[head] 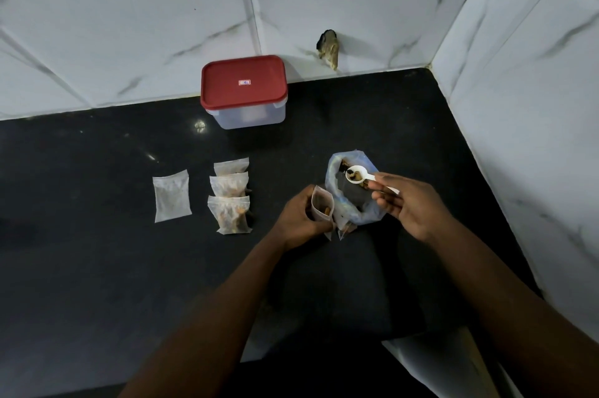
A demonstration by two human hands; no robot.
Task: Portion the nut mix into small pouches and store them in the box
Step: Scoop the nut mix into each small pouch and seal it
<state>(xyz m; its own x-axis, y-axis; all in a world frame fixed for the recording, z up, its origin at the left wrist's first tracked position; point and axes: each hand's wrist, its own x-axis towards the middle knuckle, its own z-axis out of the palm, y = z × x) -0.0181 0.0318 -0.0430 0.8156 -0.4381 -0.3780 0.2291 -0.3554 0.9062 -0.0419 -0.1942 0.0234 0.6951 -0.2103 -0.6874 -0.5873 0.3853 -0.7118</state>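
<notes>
Fingers of the left hand [299, 219] curl round a small clear plastic pouch [322, 203], holding it upright on the black worktop [97, 251] with its mouth open and some nut mix inside. Fingers of the right hand [410, 203] pinch the handle of a small white plastic scoop [356, 175], which carries a few dark pieces and hangs over the open mouth of a large clear plastic bag of nut mix [348, 203], just beside the held pouch. Left of the hands, three filled pouches [229, 195] lie in an overlapping column, with a flat clear pouch [171, 195] beside them. A clear plastic box with a red lid [243, 86], lid on, stands at the back against the white tiled wall [129, 25].
</notes>
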